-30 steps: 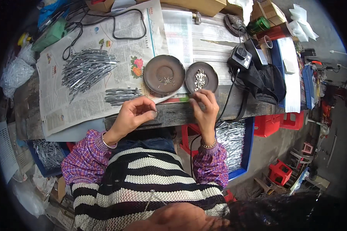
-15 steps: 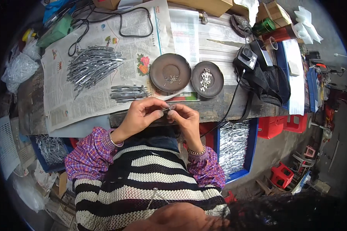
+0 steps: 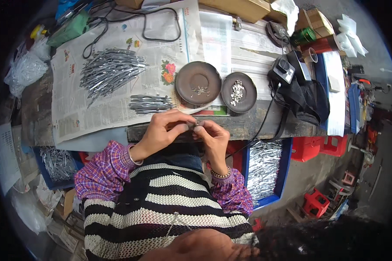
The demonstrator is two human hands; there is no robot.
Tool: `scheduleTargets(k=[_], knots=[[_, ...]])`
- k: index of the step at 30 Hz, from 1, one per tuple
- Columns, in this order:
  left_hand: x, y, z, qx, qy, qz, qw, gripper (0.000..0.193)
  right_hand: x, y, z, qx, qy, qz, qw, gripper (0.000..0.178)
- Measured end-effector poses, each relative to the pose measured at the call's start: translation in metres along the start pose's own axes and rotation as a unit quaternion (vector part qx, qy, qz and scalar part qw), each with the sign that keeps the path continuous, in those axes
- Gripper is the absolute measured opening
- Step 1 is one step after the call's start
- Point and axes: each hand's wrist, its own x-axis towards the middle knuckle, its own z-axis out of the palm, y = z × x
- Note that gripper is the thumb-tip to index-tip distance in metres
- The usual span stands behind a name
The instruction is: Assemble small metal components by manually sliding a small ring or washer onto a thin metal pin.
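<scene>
My left hand (image 3: 161, 132) and my right hand (image 3: 214, 135) meet at the near edge of the workbench, thumbs against forefingers. Between their fingertips they pinch a small metal piece (image 3: 196, 125), mostly covered by the fingers. Just beyond my left hand, a small row of slim grey metal parts (image 3: 150, 104) lies on newspaper. A larger heap of similar metal parts (image 3: 111, 71) is farther left. Past the hands stand two round dark dishes: the left dish (image 3: 187, 74) has tiny pins (image 3: 200, 91), the right dish (image 3: 248, 98) small shiny pieces (image 3: 237, 92).
Newspaper (image 3: 91, 117) covers the bench's left side, with a black cord (image 3: 180, 26) on it. A small black device (image 3: 283, 69) and a black bag (image 3: 309, 102) lie at the right. Blue trays (image 3: 279, 198) of metal parts flank me below the bench, near red stools (image 3: 307, 148).
The view has shifted slightly, so the bench things appear a little farther right. Both hands stay together, fingertips still pinched around the small piece, which is now more hidden.
</scene>
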Motion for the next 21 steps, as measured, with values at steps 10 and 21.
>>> scheduleTargets(k=[10, 21], knots=[[-0.006, -0.005, 0.017, -0.301, -0.026, -0.114, 0.946, 0.018, -0.004, 0.004, -0.009, -0.037, 0.022, -0.041, 0.998, 0.005], [-0.01, -0.005, 0.011, -0.086, 0.051, 0.005, 0.995, 0.026, -0.005, 0.0, 0.004, -0.012, 0.009, -0.004, 1.0, 0.007]])
